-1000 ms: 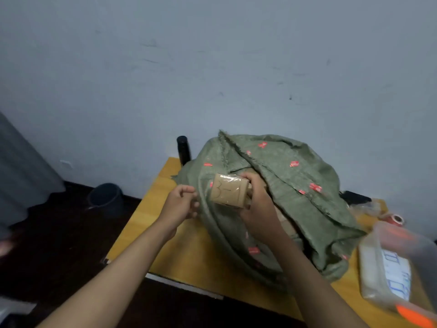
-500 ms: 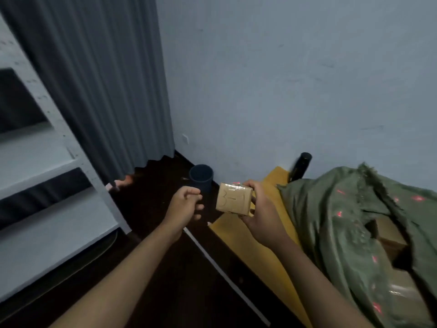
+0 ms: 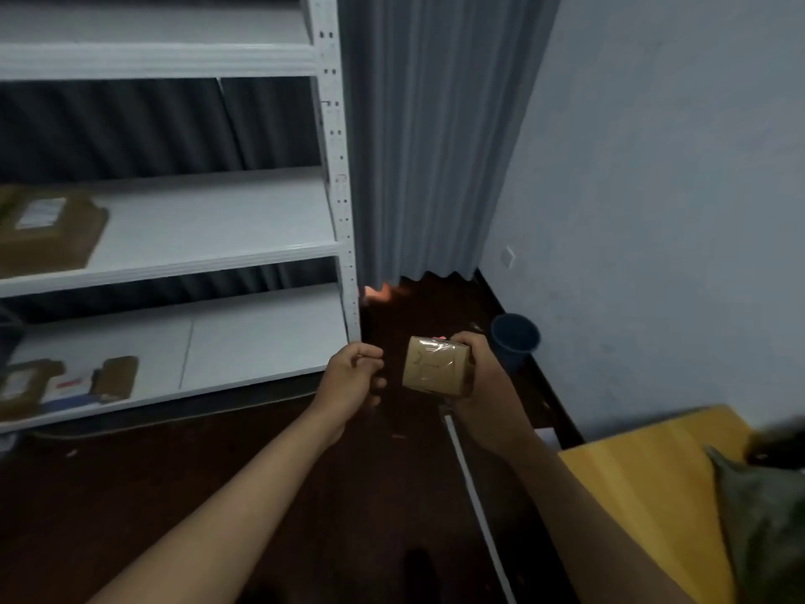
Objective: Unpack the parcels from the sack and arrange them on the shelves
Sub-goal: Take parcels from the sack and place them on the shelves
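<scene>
The right hand (image 3: 488, 385) has its grip closed round a small brown parcel (image 3: 435, 370), fingers wrapped behind its far side and thumb over the top edge, holding it in the air above the dark floor; the left hand (image 3: 353, 379) hangs just to the left of that grip, fingers loosely curled and holding nothing; the parcel looks light and stiff, a taped cardboard block with a glossy skin that may be slippery, so it is best taken across two opposite flat faces; the shelves (image 3: 174, 259) stand up and to the left of the grip, with other parcels (image 3: 43, 237) already on them; the sack (image 3: 766, 525) lies on the tabletop (image 3: 644, 486), down and to the right.
</scene>
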